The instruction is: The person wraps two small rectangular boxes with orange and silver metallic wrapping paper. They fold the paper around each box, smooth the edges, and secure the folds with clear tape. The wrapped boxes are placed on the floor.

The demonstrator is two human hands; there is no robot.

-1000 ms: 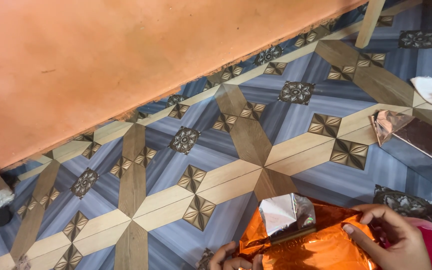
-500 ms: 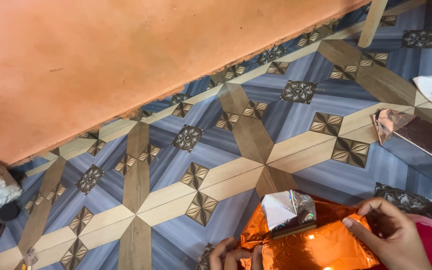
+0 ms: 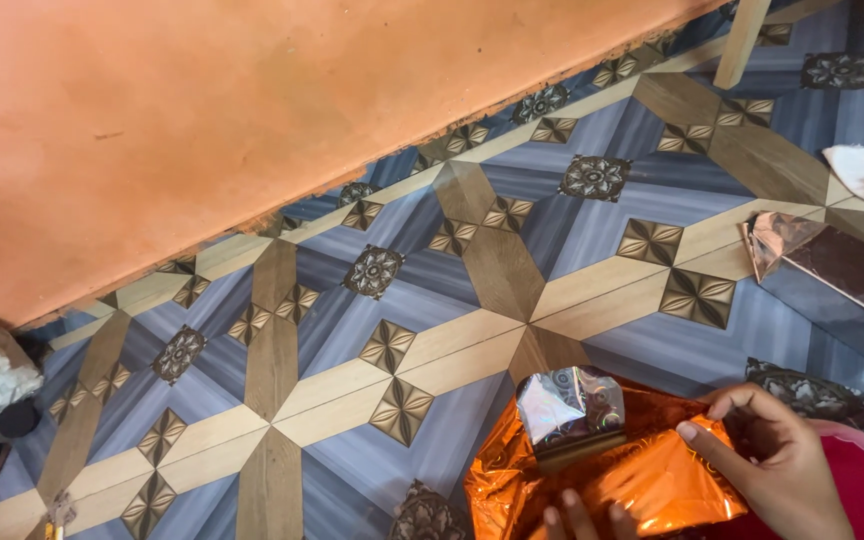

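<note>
Right hand [image 3: 782, 470] pinches the orange foil sheet [image 3: 642, 480]; left hand's [image 3: 577, 518] grip cannot be told. Creases should stay taut over the silver-wrapped box [image 3: 567, 410].

— Where is the right hand [image 3: 782, 470]?
— Low at the right, near edge of the view, back of the hand turned up. The fingers are bent and drawn together toward the thumb in a pinch, pointing left; the wrist runs off toward the bottom right corner.
— And the left hand [image 3: 582, 520]?
— Only its fingertips [image 3: 569, 498] show, at the very bottom edge, left of the right hand. They are slightly spread and point away from the body. The palm and wrist are out of view.
</note>
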